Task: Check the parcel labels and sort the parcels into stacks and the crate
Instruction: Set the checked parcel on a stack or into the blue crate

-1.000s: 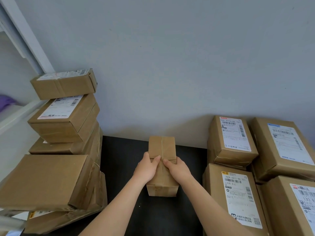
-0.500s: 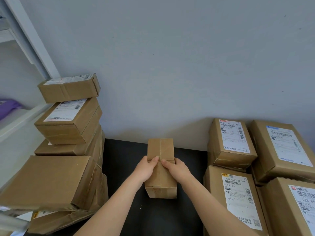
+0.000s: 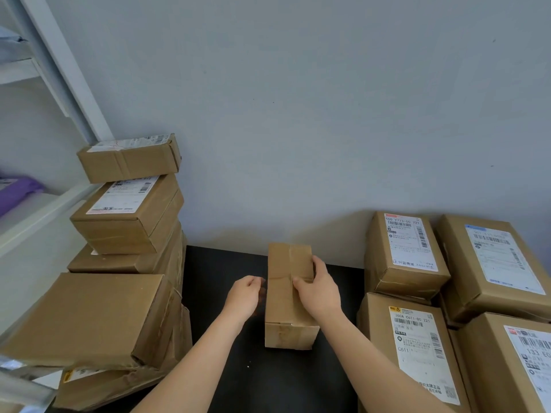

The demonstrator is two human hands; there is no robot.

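Note:
A small taped brown parcel (image 3: 286, 305) lies lengthwise on the black table (image 3: 220, 281), its top showing tape and no label. My right hand (image 3: 317, 289) grips it from above, thumb on the top face, fingers curled over the right edge. My left hand (image 3: 244, 298) hovers just left of the parcel with loosely curled fingers and holds nothing. A tall stack of brown parcels (image 3: 125, 228) rises at the left. Labelled parcels (image 3: 405, 248) sit in a group at the right.
A grey wall (image 3: 298, 114) closes the table's far side. White shelving (image 3: 44, 84) stands at the far left with a purple item (image 3: 18, 195) on it. A large unlabelled box (image 3: 86, 317) juts from the left stack toward me.
My left hand has come off the small parcel and drawn back to its left side. My right hand has shifted further over the parcel's right edge. The parcel stays on the table.

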